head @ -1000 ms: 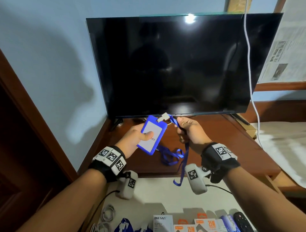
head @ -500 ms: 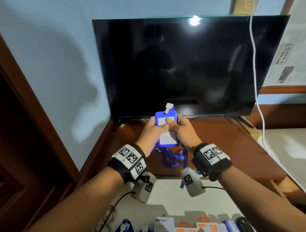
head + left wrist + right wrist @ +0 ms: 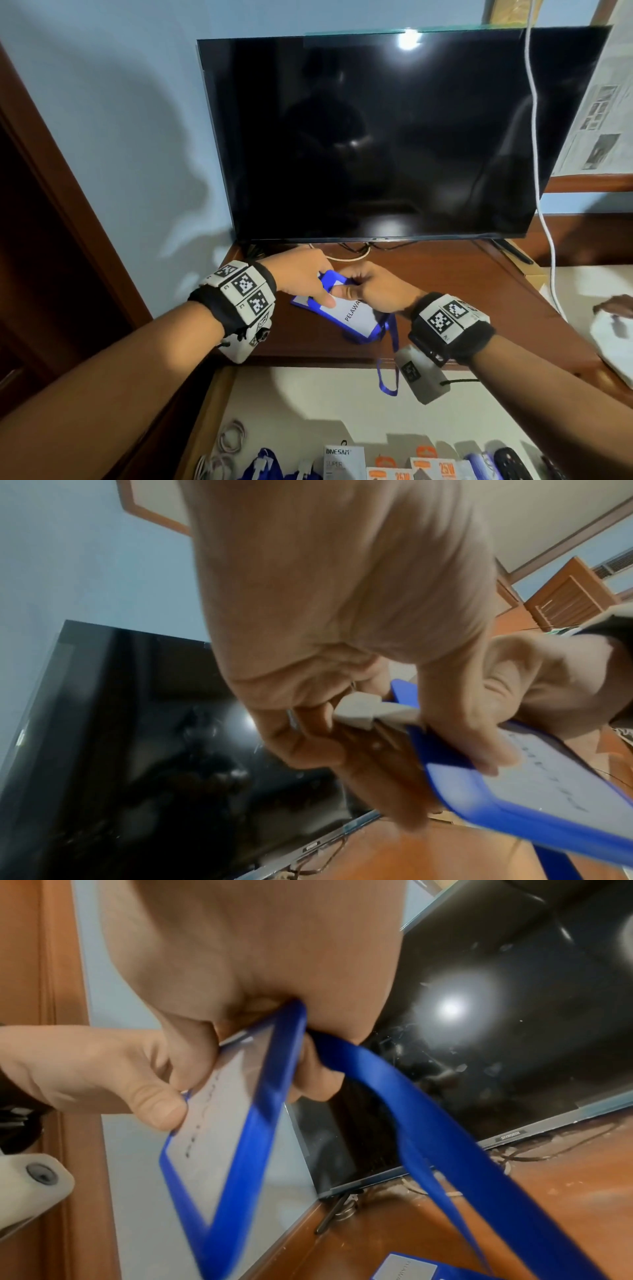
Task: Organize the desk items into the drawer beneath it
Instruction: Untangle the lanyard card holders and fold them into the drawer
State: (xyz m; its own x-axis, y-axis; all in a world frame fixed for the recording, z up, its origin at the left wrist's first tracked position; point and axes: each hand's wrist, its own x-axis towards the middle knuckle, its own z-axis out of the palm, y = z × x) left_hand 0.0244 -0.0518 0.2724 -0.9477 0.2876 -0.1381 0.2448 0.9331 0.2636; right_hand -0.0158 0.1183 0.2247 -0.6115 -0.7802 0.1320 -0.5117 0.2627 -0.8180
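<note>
Left hand (image 3: 301, 274): gripped the top end of a blue plastic ID badge holder (image 3: 346, 313), thumb pressed on its white card face, fingers curled round the back beside a white plastic clip (image 3: 373, 712).
Right hand (image 3: 373, 291): pinched the same holder from the opposite side, thumb on the card, fingers folded behind it together with the blue ribbon lanyard (image 3: 388, 373).
Badge holder: held low over the brown wooden desk (image 3: 445, 284), just in front of the black flat-screen television (image 3: 370, 137); whether it touched the desktop could not be told.
Lanyard: hung from the right hand, its loop dangling past the desk edge above the open drawer (image 3: 308, 404).
Drawer contents: white coiled cables (image 3: 231, 437), white and orange charger boxes (image 3: 342, 462), more blue holders along the near edge.
Second badge holder (image 3: 407, 1269): lay flat on the desk beneath the hands.
</note>
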